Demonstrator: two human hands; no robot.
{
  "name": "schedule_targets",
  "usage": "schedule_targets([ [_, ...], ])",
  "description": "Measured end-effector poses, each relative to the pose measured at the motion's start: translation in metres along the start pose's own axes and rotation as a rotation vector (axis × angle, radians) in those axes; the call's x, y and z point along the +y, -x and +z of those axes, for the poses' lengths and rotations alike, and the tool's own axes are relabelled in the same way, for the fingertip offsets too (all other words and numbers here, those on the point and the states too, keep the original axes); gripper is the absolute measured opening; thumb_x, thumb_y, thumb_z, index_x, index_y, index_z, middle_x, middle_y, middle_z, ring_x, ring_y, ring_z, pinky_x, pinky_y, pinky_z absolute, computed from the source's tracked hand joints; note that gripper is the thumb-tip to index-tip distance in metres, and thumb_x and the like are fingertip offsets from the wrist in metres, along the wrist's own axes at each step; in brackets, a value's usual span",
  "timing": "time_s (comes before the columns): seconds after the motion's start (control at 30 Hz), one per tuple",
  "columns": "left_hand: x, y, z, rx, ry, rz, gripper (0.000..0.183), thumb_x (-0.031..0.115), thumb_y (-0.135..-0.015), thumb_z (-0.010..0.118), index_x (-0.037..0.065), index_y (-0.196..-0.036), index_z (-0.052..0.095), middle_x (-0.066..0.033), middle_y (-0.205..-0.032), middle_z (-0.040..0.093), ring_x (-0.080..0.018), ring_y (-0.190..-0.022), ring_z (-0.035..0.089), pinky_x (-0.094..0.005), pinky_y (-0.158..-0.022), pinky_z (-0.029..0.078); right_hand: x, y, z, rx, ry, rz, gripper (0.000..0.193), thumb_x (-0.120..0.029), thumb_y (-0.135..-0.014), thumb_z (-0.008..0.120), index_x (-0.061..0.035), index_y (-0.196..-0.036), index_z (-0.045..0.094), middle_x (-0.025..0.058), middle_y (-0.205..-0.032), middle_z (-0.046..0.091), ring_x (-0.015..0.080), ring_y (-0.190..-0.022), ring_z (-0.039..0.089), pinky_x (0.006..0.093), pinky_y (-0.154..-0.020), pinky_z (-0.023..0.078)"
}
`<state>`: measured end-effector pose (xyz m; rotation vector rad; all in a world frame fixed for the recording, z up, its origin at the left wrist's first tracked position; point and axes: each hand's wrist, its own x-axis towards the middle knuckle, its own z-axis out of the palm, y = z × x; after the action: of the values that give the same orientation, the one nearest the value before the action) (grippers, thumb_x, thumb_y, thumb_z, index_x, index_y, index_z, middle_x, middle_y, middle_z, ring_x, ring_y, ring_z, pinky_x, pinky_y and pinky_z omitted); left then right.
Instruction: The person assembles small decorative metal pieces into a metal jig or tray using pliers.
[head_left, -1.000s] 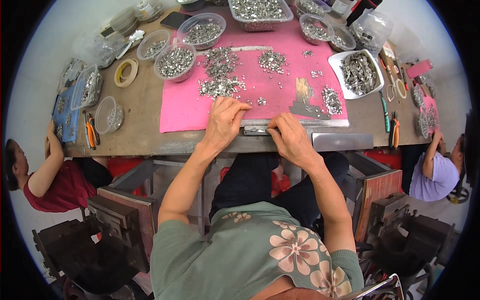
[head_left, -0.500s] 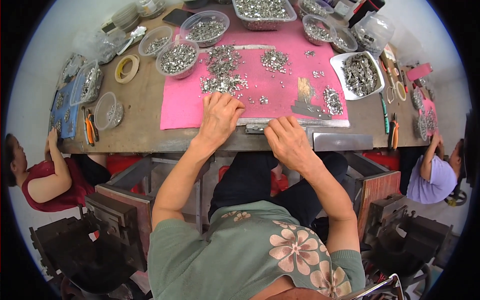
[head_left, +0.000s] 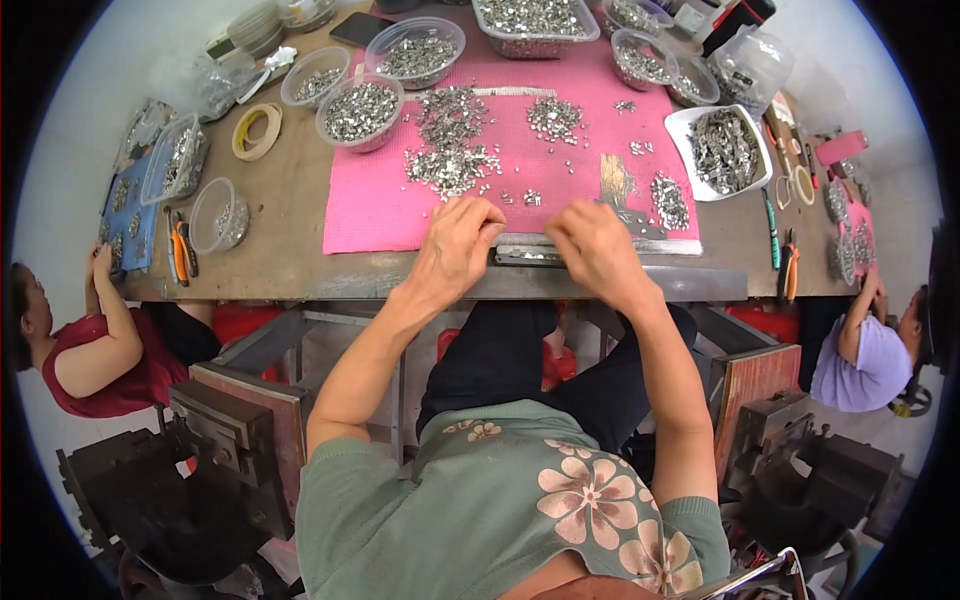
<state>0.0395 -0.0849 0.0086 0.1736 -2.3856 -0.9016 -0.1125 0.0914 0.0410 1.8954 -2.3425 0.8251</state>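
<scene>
"What fills our upper centre?"
"A pink mat (head_left: 375,215), with our left hand (head_left: 455,245) and right hand (head_left: 602,250) at its lower edge."
"Our fingers (head_left: 483,211)?"
"Curled; we cannot tell if they grip anything. Between the hands, near frame centre, lies a dark bar (head_left: 528,257); silver bits (head_left: 452,168) above."

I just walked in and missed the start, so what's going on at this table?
A person has their left hand and right hand at opposite ends of a narrow dark bar by the near edge of the table; whether their fingers grip anything is unclear. Beyond, small silvery pieces lie in piles on a pink mat. Other people sit left and right.
</scene>
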Motion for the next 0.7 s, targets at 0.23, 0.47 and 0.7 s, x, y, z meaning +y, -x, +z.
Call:
schedule_targets([
  [0.23,0.026,0.011,0.021,-0.008,0.181,-0.004,0.008,-0.002,-0.088,0.066,0.000,-0.096,0.063,-0.0116,-0.089,0.063,-0.0279,-0.083,0.058,-0.0370,-0.075,0.047,0.019,-0.027,0.043,0.152,0.166,0.099,0.015,-0.015,-0.085,0.075,-0.0031,-0.089,0.068,0.0123,-0.087,0.065,0.0320,-0.086,0.063,0.0428,-0.079,0.046],
  [0.47,0.021,0.016,0.034,0.030,0.197,0.016,0.012,-0.005,-0.086,0.068,-0.002,-0.096,0.062,-0.0128,-0.095,0.063,-0.0302,-0.086,0.060,-0.0382,-0.078,0.048,0.021,-0.025,0.045,0.147,0.094,0.159,0.014,-0.015,-0.084,0.075,-0.0033,-0.088,0.068,0.0127,-0.087,0.066,0.0313,-0.087,0.064,0.0430,-0.080,0.046],
  [0.7,0.026,0.016,0.035,0.050,0.107,0.097,0.015,-0.004,-0.083,0.069,-0.001,-0.095,0.061,-0.0138,-0.094,0.061,-0.0332,-0.088,0.059,-0.0424,-0.079,0.049,0.023,-0.023,0.043,0.139,0.130,0.122,0.010,-0.012,-0.085,0.072,-0.0036,-0.089,0.069,0.0133,-0.086,0.065,0.0319,-0.087,0.065,0.0434,-0.081,0.046],
])
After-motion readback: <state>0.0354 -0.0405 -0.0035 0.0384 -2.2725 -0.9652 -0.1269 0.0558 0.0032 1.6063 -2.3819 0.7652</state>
